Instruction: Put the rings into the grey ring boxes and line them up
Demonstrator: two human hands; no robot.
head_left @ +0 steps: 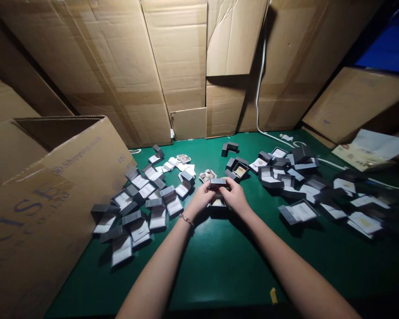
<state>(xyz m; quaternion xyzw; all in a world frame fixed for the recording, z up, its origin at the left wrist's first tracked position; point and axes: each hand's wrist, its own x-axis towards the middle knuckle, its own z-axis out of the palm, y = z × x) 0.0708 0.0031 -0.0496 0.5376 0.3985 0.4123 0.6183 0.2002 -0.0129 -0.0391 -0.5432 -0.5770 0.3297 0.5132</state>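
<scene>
Between my two hands, over the middle of the green table, is a small dark jewelry box (217, 203) with its lid raised. My left hand (202, 195) is closed on the box's left side, a chain bracelet round the wrist. On the right side, my right hand (233, 195) grips the same box, fingers at the lid. Something pale shows inside it, too small to make out. Just beyond my hands lie a crumpled pale bundle (206, 175) and an open dark box with a yellowish insert (240, 171).
Many open boxes with white linings (158, 215) spread at left, and another cluster (299, 212) at right. A large carton (53, 199) stands at far left. Cardboard (176, 57) walls the back. A white cable (259, 97) runs down to the table (213, 266). Yellow scrap (273, 295) lies near the front.
</scene>
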